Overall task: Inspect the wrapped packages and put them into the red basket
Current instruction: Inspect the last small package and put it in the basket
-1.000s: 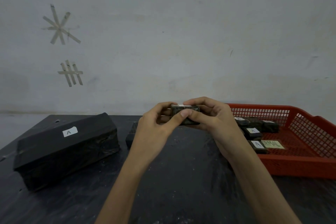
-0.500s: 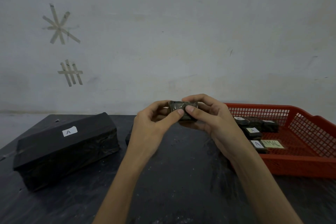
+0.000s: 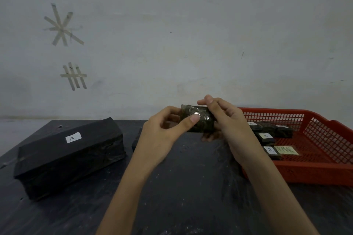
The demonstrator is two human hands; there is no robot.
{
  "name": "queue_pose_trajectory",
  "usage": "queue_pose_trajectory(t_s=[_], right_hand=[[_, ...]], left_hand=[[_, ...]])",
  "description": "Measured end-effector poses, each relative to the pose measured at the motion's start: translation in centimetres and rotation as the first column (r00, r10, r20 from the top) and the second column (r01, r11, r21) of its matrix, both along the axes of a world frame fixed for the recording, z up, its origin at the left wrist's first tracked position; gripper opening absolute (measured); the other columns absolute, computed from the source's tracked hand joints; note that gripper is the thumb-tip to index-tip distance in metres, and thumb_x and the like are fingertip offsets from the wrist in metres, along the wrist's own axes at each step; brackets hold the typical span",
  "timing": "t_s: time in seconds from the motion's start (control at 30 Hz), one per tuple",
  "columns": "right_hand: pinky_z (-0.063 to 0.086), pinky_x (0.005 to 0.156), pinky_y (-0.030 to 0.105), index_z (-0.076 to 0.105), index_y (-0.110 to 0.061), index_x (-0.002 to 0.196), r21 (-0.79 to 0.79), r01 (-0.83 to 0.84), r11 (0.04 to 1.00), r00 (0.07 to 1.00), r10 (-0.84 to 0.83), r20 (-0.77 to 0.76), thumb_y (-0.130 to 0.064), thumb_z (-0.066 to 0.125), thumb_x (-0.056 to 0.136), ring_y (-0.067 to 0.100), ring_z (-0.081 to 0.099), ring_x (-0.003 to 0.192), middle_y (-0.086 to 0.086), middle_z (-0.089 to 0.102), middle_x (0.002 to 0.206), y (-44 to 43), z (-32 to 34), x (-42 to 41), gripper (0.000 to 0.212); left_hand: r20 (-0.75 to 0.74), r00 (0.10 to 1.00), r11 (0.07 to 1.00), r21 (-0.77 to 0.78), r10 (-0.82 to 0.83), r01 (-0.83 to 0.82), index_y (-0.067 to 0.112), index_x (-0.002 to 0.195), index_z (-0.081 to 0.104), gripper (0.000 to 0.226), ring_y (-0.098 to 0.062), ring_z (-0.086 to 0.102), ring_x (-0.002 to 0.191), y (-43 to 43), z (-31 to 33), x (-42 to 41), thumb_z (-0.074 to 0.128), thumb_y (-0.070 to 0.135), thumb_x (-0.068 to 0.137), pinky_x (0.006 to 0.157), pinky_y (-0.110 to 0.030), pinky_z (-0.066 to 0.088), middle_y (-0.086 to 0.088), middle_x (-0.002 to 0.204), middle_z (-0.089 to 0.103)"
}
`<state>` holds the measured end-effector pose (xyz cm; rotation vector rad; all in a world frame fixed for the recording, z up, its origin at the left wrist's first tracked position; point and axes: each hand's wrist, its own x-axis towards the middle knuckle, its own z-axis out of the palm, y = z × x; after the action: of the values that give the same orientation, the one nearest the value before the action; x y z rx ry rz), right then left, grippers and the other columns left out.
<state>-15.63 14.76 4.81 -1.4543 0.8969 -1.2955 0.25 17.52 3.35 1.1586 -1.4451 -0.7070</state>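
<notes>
Pinched in the two-handed grip of left hand (image 3: 162,133) and right hand (image 3: 231,120), the wrapped package (image 3: 198,120) has rolled its glossy broad face toward the camera, so inspection continues; the red basket (image 3: 315,170) waits just right of the grip.

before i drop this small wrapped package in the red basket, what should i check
1. Small dark shiny-wrapped package gripped by both hands, left hand and right hand: ok.
2. Wrap intact on the side facing the camera: cannot tell, too blurred.
3. Label on it: cannot tell, none on the visible side.
4. Red plastic mesh basket has bare floor: ok, right of the labelled black packages.
5. Way to the basket unobstructed: ok.
</notes>
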Motion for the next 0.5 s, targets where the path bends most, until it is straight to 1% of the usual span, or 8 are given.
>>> queue_pose_trajectory(t_s=[0.07, 0.13, 0.2, 0.23, 0.3, 0.4, 0.43, 0.5], right_hand=[[0.059, 0.058, 0.032, 0.069, -0.016, 0.104, -0.011, -0.051, 0.999, 0.998, 0.051, -0.026, -0.046, 0.064, 0.073, 0.031, 0.071, 0.069, 0.01, 0.075, 0.087, -0.06, -0.09, -0.13, 0.043], [0.06, 0.073, 0.037, 0.068, -0.015, 0.108, -0.028, -0.12, 0.992, 0.993, 0.12, -0.002, -0.032, 0.068, 0.074, 0.029, 0.072, 0.087, 0.016, 0.073, 0.098, -0.06, -0.22, -0.29, 0.038], [0.059, 0.08, 0.041, 0.068, -0.011, 0.106, -0.026, -0.147, 0.989, 0.988, 0.148, 0.036, -0.022, 0.07, 0.074, 0.03, 0.071, 0.094, 0.02, 0.071, 0.102, -0.07, -0.29, -0.3, 0.035], [0.059, 0.08, 0.042, 0.068, -0.009, 0.104, -0.022, -0.143, 0.99, 0.988, 0.144, 0.056, -0.018, 0.07, 0.075, 0.031, 0.071, 0.092, 0.021, 0.071, 0.1, -0.08, -0.33, -0.2, 0.03], [0.06, 0.073, 0.039, 0.068, -0.008, 0.096, -0.034, -0.106, 0.994, 0.991, 0.108, 0.073, -0.008, 0.069, 0.08, 0.028, 0.071, 0.082, 0.019, 0.072, 0.091, -0.19, -0.51, 0.11, 0.017], [0.059, 0.063, 0.032, 0.067, -0.008, 0.092, -0.082, -0.039, 0.996, 0.998, 0.044, 0.055, -0.003, 0.067, 0.083, 0.022, 0.07, 0.075, 0.016, 0.072, 0.085, -0.19, -0.6, 0.52, 0.01], [0.059, 0.064, 0.033, 0.067, -0.008, 0.092, -0.085, -0.034, 0.996, 0.997, 0.039, 0.062, -0.004, 0.068, 0.083, 0.023, 0.07, 0.076, 0.017, 0.072, 0.085, -0.16, -0.58, 0.54, 0.01], [0.06, 0.069, 0.038, 0.068, -0.009, 0.094, -0.077, -0.051, 0.996, 0.996, 0.056, 0.067, -0.007, 0.068, 0.083, 0.028, 0.072, 0.082, 0.018, 0.073, 0.089, -0.12, -0.5, 0.33, 0.012]], left_hand=[[-0.042, 0.999, 1.0, 0.004, 0.021, -0.021, 0.027, 0.095, 0.071, 0.046, -0.006, 0.07, 0.087, 0.13, 0.13, -0.14, 0.069, 0.064, 0.069, 0.087, -0.037, 0.057, 0.007, 0.09, 0.074], [-0.045, 0.999, 1.0, -0.005, 0.03, -0.03, 0.025, 0.099, 0.072, 0.047, -0.003, 0.07, 0.086, 0.25, 0.24, -0.25, 0.063, 0.06, 0.068, 0.086, -0.034, 0.057, 0.008, 0.09, 0.075], [-0.033, 0.999, 1.0, -0.011, 0.027, -0.028, 0.026, 0.1, 0.072, 0.045, -0.002, 0.07, 0.085, 0.27, 0.21, -0.24, 0.062, 0.057, 0.068, 0.083, -0.029, 0.057, 0.009, 0.089, 0.075], [-0.027, 0.999, 0.999, -0.012, 0.031, -0.031, 0.026, 0.1, 0.072, 0.045, -0.003, 0.07, 0.084, 0.24, 0.14, -0.22, 0.063, 0.056, 0.068, 0.082, -0.028, 0.057, 0.008, 0.088, 0.075], [0.005, 0.999, 0.999, -0.017, 0.047, -0.046, 0.024, 0.099, 0.072, 0.044, -0.004, 0.07, 0.082, 0.11, -0.03, -0.3, 0.062, 0.055, 0.069, 0.08, -0.029, 0.057, 0.007, 0.086, 0.075], [-0.002, 0.998, 0.998, -0.021, 0.06, -0.06, 0.022, 0.099, 0.073, 0.041, -0.008, 0.07, 0.083, -0.14, -0.39, -0.52, 0.067, 0.054, 0.075, 0.082, -0.037, 0.058, 0.006, 0.086, 0.075], [-0.025, 0.998, 0.998, -0.019, 0.059, -0.06, 0.022, 0.099, 0.074, 0.043, -0.009, 0.07, 0.085, -0.18, -0.46, -0.56, 0.07, 0.057, 0.074, 0.082, -0.039, 0.058, 0.005, 0.086, 0.075], [-0.073, 0.996, 0.998, -0.014, 0.052, -0.053, 0.023, 0.101, 0.074, 0.045, -0.011, 0.071, 0.087, -0.28, -0.55, -0.64, 0.067, 0.057, 0.073, 0.082, -0.038, 0.058, 0.004, 0.089, 0.076]])
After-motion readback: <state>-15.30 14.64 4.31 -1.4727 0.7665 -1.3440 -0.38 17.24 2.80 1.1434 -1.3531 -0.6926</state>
